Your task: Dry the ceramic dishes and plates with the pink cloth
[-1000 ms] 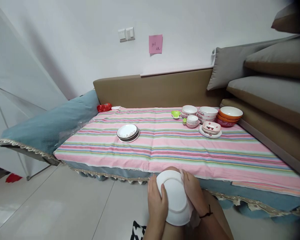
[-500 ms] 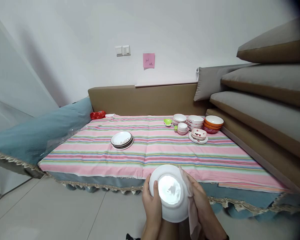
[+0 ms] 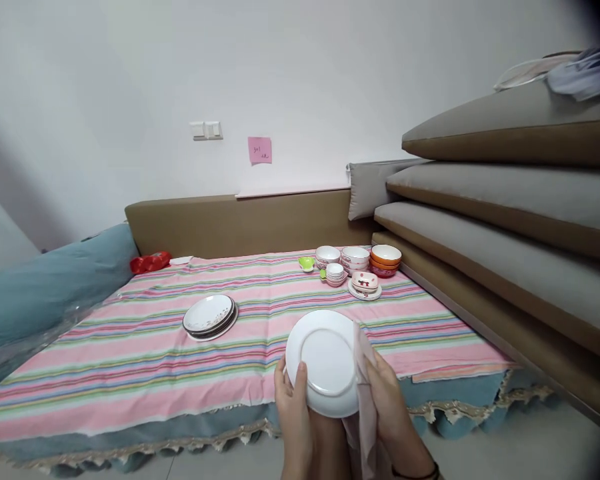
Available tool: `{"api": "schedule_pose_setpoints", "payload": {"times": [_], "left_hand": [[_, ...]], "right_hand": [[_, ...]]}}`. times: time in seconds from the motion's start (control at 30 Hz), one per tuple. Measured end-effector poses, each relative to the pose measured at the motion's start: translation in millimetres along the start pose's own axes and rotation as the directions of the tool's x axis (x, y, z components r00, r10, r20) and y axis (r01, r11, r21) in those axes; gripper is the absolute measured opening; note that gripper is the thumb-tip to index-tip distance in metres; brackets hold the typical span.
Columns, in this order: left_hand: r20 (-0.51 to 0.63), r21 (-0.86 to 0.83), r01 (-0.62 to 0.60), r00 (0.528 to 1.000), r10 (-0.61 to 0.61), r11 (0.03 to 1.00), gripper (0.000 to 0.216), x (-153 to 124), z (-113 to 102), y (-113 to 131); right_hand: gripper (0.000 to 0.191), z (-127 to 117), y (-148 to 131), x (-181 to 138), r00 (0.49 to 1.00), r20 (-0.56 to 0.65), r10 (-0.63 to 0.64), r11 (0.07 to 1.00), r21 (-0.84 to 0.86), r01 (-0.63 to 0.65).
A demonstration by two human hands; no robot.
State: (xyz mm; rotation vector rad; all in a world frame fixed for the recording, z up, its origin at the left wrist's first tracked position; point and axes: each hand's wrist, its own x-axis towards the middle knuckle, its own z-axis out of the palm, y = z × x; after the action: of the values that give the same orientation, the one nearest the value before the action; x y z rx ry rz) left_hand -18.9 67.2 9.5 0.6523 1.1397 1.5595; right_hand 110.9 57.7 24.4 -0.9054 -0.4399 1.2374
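A white plate (image 3: 327,357) is held up in front of me, its underside with the foot ring facing my view. My left hand (image 3: 294,399) is closed on the plate's lower left edge, thumb lying on the underside. On the opposite side, my right hand (image 3: 384,393) grips a pale pink cloth (image 3: 365,407) that is folded over the plate's right rim. The cloth hangs down below the plate. Fingers of both hands are partly hidden behind the plate and cloth.
On the striped cloth (image 3: 145,363) sit a stack of dark-rimmed plates (image 3: 207,313), several bowls (image 3: 355,257), orange bowls (image 3: 386,255), small plates (image 3: 373,294), a green dish (image 3: 307,264) and a red item (image 3: 151,262). Stacked cushions (image 3: 500,177) rise at right.
My view has turned right and tilted up, so the couch and dishes sit further left and lower. The plate is tilted differently, and the cloth still covers its right rim.
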Motion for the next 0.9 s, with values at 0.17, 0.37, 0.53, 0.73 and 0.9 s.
{"api": "schedule_pose_setpoints", "payload": {"times": [0.17, 0.37, 0.53, 0.73, 0.9], "left_hand": [[0.348, -0.2, 0.242, 0.923, -0.162, 0.949, 0.056, 30, 29, 32], [0.16, -0.388, 0.1, 0.986, -0.04, 0.916, 0.047, 75, 94, 34], [0.118, -0.429, 0.135, 0.989, -0.092, 0.893, 0.04, 122, 122, 20], [0.291, -0.254, 0.135, 0.955, -0.057, 0.958, 0.045, 188, 123, 26], [0.122, -0.165, 0.008, 0.992, 0.013, 0.986, 0.052, 233, 142, 16]], "right_hand": [[0.055, 4, -41, 46, 0.991, 0.118, -0.067, 0.996, -0.054, 0.074], [0.065, 38, -18, 91, 0.992, -0.023, -0.127, 0.986, 0.11, 0.128], [0.072, 51, -12, 138, 0.99, -0.014, -0.14, 0.969, 0.204, 0.14], [0.049, 46, -55, 212, 0.959, 0.257, -0.116, 0.993, 0.02, 0.115], [0.053, 55, -22, 256, 0.97, 0.181, -0.162, 0.986, 0.074, 0.151]]}}
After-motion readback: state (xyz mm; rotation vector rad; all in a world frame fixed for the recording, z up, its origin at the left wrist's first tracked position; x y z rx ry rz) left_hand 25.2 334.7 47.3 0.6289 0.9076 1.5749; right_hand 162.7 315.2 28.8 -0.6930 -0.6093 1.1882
